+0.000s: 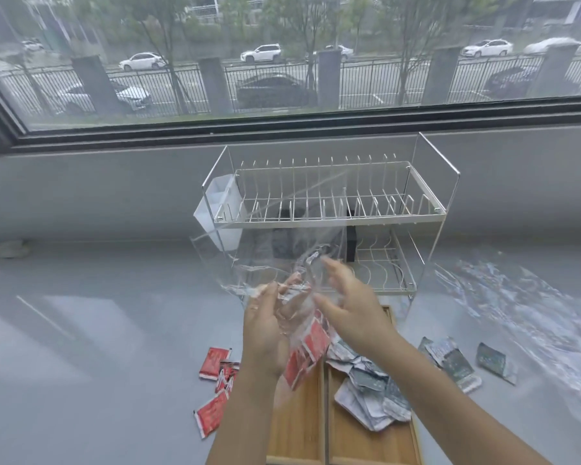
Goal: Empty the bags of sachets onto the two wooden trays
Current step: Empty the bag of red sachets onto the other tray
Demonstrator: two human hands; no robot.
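My left hand (265,327) grips a clear plastic bag (269,260), held upside down above the left wooden tray (299,421). Red sachets (307,354) slide out of its mouth toward that tray. My right hand (348,303) is beside the bag with fingers spread, touching its crumpled film. Grey-green sachets (371,394) lie heaped on the right wooden tray (376,444). Three red sachets (215,391) lie on the table left of the trays. A few grey-green sachets (457,364) lie on the table to the right.
A white two-tier wire dish rack (329,209) with a white side cup (220,213) stands just behind the trays. Another crumpled clear bag (530,317) lies on the grey table at the right. A window runs along the back wall.
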